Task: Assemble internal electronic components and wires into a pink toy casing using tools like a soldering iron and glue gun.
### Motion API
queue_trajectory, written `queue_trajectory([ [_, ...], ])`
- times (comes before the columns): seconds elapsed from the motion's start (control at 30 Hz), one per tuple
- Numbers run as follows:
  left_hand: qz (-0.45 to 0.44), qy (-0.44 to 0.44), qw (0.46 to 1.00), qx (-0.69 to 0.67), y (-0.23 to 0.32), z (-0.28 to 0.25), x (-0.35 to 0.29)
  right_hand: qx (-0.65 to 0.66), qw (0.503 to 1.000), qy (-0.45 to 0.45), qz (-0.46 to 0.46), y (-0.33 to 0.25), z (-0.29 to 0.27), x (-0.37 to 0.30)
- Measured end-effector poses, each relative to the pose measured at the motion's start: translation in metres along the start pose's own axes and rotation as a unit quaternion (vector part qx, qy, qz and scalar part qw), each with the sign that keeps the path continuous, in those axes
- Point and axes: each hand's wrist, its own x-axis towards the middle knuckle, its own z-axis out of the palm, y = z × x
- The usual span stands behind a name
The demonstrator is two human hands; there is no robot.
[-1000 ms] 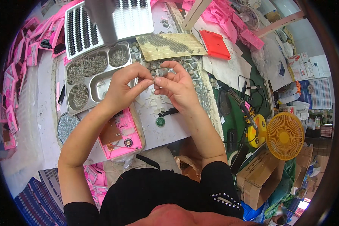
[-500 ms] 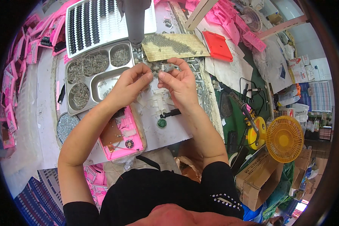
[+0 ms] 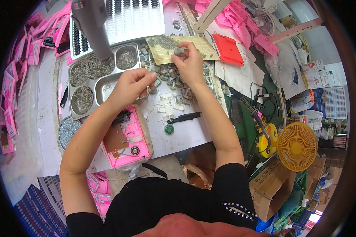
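The worktop (image 3: 186,136) shows smooth white surface toward its near right corner. Toward its left edge lies a shiny, compartmented metal tray (image 3: 100,94) with wiry coils. A flat yellowish card (image 3: 161,56) lies farther back; an open pink plastic case (image 3: 135,128) sits at the near edge. The left hand (image 3: 131,86) has thumb and forefinger together, contents unclear. The right hand (image 3: 190,65) pinches a grey cylinder (image 3: 179,51) over the card.

White tabletop (image 3: 182,143), compartmented tray (image 3: 100,89), loose motors (image 3: 172,72)
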Motion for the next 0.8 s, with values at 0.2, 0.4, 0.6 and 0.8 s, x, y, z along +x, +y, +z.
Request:
queue_trajectory([
  [0.2,0.021,0.032,0.997,0.065,0.014,-0.018,-0.040,-0.020,0.998,0.046,-0.037,0.005,-0.018,-0.002],
  [0.4,0.013,0.103,0.992,0.068,-0.004,-0.033,-0.120,0.134,0.990,-0.037,0.036,-0.026,-0.067,-0.086],
  [0.6,-0.005,0.112,0.992,-0.062,-0.026,-0.015,-0.179,0.147,0.972,-0.131,0.128,-0.019,-0.084,-0.163],
  [0.8,0.019,0.118,0.992,-0.045,-0.044,-0.006,-0.204,0.029,0.962,-0.232,0.145,-0.021,-0.069,-0.209],
])
